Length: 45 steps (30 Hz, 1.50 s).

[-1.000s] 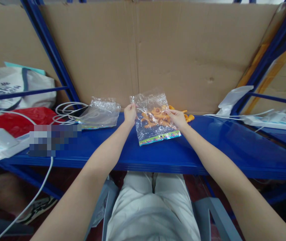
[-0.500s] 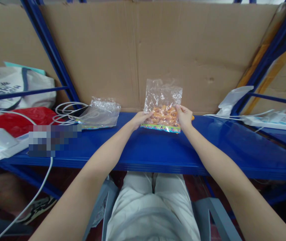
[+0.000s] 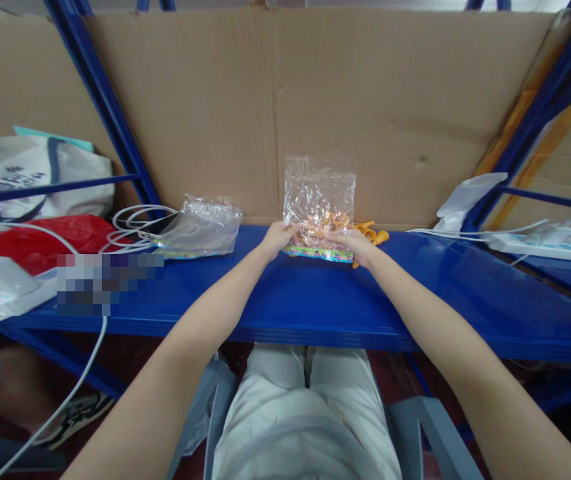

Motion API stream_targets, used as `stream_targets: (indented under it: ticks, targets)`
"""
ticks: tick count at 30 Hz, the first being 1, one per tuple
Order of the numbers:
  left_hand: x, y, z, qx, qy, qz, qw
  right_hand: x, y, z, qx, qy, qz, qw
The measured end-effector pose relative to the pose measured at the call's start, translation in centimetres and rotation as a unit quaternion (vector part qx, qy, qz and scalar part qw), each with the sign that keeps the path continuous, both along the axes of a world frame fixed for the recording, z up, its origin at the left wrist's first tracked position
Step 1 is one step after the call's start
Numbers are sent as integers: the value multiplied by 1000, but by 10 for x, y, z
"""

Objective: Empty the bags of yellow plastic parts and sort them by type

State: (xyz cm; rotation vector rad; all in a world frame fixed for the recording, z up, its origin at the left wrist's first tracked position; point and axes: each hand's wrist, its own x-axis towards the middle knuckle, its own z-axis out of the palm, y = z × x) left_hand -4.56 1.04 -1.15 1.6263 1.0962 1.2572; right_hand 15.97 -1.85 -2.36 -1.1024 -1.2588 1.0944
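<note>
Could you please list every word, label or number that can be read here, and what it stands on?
No text can be read for certain.
Tote bag: dark lettering, too blurred.
Central clear bag: colourful printed band, details too small.
Left clear bag: coloured edge, nothing legible.

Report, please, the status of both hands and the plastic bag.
Left hand on left edge of clear plastic bag; right hand on its lower right. Loose orange pieces beside right hand, outside bag. No blockage seen.
</note>
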Motion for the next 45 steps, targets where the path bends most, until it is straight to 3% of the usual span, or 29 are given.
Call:
stream_targets:
  ticks: [9, 14, 22, 27, 29, 31, 34, 40, 45]
  targets:
    - [2, 0, -2, -23, -6, -15, 1000, 0, 0, 1, -26, -77, -49, 996]
    - [1, 0, -1, -8, -2, -10, 1000, -3, -2, 1, -24, -51, -37, 998]
    - [1, 1, 2, 22, -42, 44, 998, -7, -14, 9, -85, -57, -32, 994]
    - [0, 11, -6, 58, 14, 85, 995, -7, -11, 7, -54, -41, -37, 997]
    - [-2, 15, -9, 150, 56, 135, 978, -7, -8, 6, -40, -27, -54, 997]
    - [-3, 14, -11, 269, 111, 165, 942, -6, -6, 6, -29, -11, -75, 997]
    - [2, 4, -11, 385, 217, 122, 889, -5, -6, 6, -13, 3, -99, 995]
    - [20, -20, -13, 398, 421, -48, 814, -5, -6, 5, -18, 13, -114, 993]
    - [21, -20, -12, 386, 430, -32, 816, -8, -7, 5, -14, 9, -104, 994]
